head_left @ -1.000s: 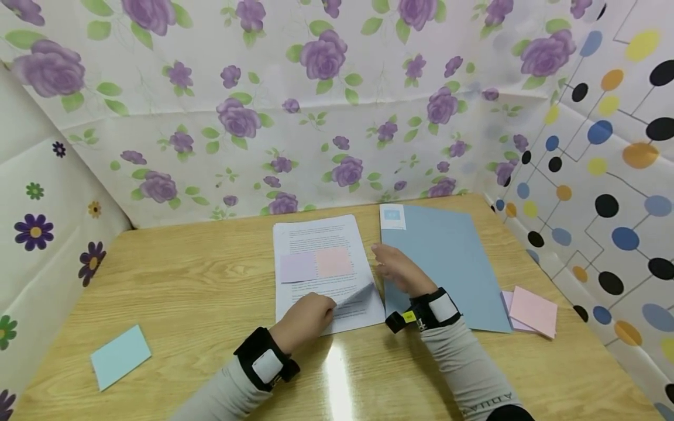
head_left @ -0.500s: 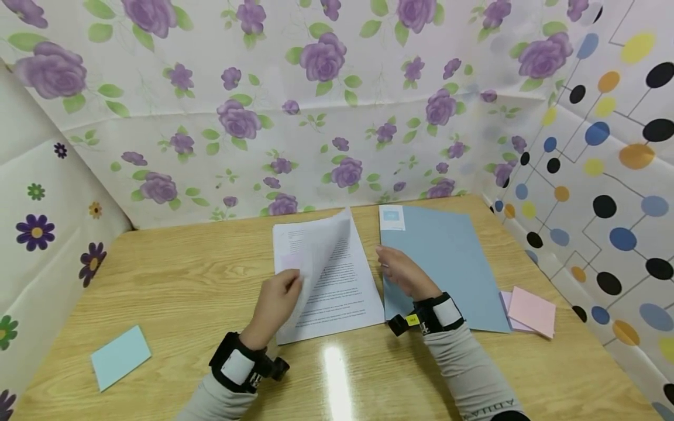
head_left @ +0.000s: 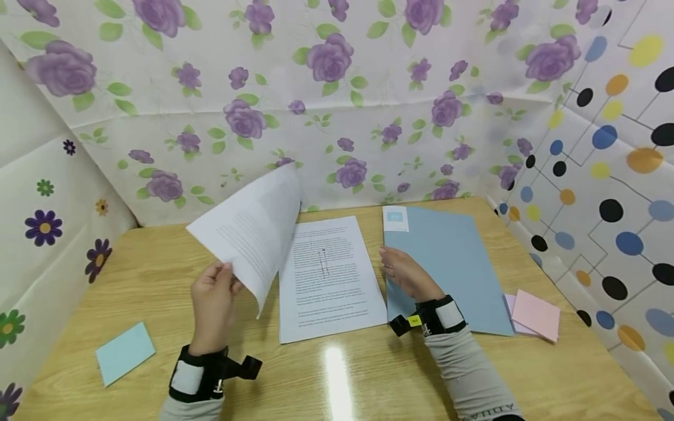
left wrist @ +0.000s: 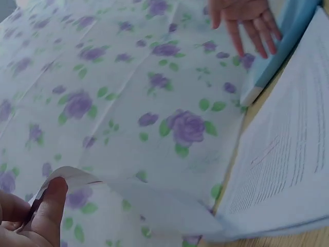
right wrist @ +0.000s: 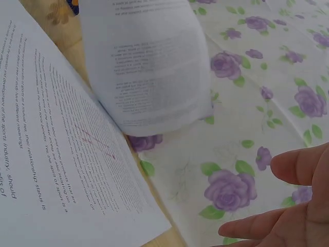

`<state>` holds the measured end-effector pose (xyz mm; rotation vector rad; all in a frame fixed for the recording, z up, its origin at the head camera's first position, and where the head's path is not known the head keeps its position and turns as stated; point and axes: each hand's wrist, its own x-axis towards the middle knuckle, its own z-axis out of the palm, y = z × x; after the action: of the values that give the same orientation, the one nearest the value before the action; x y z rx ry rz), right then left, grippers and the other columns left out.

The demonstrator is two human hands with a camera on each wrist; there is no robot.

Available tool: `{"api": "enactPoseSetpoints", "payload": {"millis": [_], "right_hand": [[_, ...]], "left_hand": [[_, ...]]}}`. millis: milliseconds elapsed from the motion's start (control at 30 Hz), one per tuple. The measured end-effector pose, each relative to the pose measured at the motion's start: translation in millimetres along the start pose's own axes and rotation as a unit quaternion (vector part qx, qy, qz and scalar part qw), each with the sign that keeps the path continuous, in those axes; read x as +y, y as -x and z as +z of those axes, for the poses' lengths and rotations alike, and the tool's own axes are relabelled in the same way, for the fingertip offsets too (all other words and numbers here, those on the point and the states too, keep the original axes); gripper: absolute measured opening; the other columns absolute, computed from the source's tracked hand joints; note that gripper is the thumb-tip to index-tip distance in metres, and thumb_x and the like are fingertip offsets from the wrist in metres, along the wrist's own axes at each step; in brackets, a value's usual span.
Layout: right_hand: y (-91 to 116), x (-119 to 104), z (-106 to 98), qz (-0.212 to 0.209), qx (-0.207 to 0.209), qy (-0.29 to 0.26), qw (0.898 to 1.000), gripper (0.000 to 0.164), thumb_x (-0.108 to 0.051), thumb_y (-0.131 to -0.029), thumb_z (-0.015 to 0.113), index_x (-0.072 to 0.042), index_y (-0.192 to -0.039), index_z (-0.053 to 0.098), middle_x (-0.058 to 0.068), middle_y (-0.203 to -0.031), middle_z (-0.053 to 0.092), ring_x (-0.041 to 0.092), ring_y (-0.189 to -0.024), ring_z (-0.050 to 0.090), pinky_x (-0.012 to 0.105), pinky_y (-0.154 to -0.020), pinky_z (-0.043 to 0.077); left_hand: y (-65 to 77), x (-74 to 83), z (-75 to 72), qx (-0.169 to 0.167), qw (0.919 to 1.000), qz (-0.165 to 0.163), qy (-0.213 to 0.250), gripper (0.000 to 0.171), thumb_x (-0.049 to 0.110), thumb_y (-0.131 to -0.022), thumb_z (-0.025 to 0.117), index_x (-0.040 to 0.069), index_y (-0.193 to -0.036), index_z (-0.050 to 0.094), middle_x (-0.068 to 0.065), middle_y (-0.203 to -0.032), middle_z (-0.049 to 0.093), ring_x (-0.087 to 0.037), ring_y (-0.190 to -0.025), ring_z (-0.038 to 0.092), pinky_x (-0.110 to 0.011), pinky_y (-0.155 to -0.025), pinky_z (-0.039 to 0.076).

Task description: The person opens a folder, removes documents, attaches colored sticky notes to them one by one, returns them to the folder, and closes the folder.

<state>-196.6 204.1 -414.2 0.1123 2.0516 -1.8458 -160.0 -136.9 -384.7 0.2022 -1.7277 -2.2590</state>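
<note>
My left hand [head_left: 213, 295] pinches the edge of a printed sheet [head_left: 253, 228], which is lifted and curls over to the left. In the left wrist view, thumb and fingers [left wrist: 51, 211] grip that sheet's edge. Beside it lies a stack of printed papers [head_left: 332, 292], its top page marked with a few drawn lines. My right hand [head_left: 408, 272] hovers over the left side of a blue folder [head_left: 447, 251], with relaxed, spread fingers and nothing in them. The purple and pink notes seen on the page earlier are hidden now.
A light blue pad of notes [head_left: 125, 354] lies at the left of the wooden table [head_left: 295, 386]. Right of the folder, a pink note pad [head_left: 537, 316] overlaps a purple one [head_left: 513, 307]. A flowered cover [head_left: 205, 99] hangs behind the table.
My left hand has pulled the top sheet up and over to the left, uncovering the page with drawn lines and hiding the notes. My right hand has stayed nearly still.
</note>
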Motion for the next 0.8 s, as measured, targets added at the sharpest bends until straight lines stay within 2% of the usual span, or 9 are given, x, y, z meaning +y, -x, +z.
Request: {"api": "enactPoseSetpoints", "payload": {"millis": [100,233,333,500,733,800], "right_hand": [[1,1,0,-0.002,0.0,-0.006,1.0,0.066,-0.029,-0.113,0.034,0.0,-0.163,0.003,0.029,-0.169,0.002,0.046,-0.157,0.003,0.052,-0.13,0.01],[0,3,1,-0.007,0.003,-0.012,1.0,0.067,-0.028,-0.112,0.036,0.001,-0.163,0.004,0.029,-0.169,0.002,0.046,-0.157,0.003,0.053,-0.13,0.01],[-1,4,0,-0.006,0.005,-0.013,1.0,0.067,-0.029,-0.112,0.036,0.0,-0.163,0.004,0.028,-0.169,0.002,0.047,-0.157,0.003,0.053,-0.13,0.01],[-1,4,-1,-0.004,0.01,-0.018,1.0,0.066,-0.028,-0.112,0.036,0.0,-0.163,0.005,0.028,-0.169,0.001,0.046,-0.157,0.004,0.053,-0.13,0.01],[-1,5,1,-0.006,0.009,-0.032,0.999,0.065,-0.025,-0.112,0.036,0.0,-0.163,0.004,0.028,-0.169,0.001,0.046,-0.157,0.003,0.053,-0.13,0.01],[-2,4,2,-0.003,0.011,-0.035,0.999,0.065,-0.024,-0.112,0.036,0.0,-0.163,0.005,0.028,-0.169,0.002,0.045,-0.158,0.003,0.052,-0.13,0.01]], "left_hand": [[-3.8,1.8,-13.5,0.025,0.9984,-0.015,0.048,0.021,0.004,-0.107,0.045,0.001,-0.104,0.065,0.001,-0.092,0.068,-0.005,-0.077,0.068,-0.015,-0.066,0.057],[-7.1,0.5,-27.1,0.049,0.9941,-0.041,0.088,0.018,0.006,-0.107,0.044,0.0,-0.107,0.061,-0.003,-0.099,0.064,-0.007,-0.082,0.067,-0.017,-0.07,0.058],[-9.1,-1.6,-33.7,0.072,0.9903,-0.051,0.107,0.018,0.006,-0.107,0.045,0.001,-0.102,0.061,-0.003,-0.096,0.063,-0.007,-0.079,0.065,-0.017,-0.068,0.057],[-10.6,-6.1,-42.0,0.096,0.9888,-0.065,0.094,0.019,0.007,-0.107,0.045,0.003,-0.102,0.063,-0.001,-0.091,0.062,-0.006,-0.074,0.061,-0.017,-0.066,0.056],[-11.4,-9.5,-54.1,0.137,0.9826,-0.113,0.056,0.02,0.01,-0.107,0.044,0.006,-0.106,0.063,0.002,-0.084,0.057,-0.005,-0.069,0.051,-0.016,-0.063,0.052],[-11.4,-8.9,-56.6,0.142,0.9816,-0.121,0.043,0.02,0.01,-0.107,0.044,0.004,-0.112,0.063,0.003,-0.083,0.056,-0.004,-0.069,0.051,-0.015,-0.063,0.052]]}}
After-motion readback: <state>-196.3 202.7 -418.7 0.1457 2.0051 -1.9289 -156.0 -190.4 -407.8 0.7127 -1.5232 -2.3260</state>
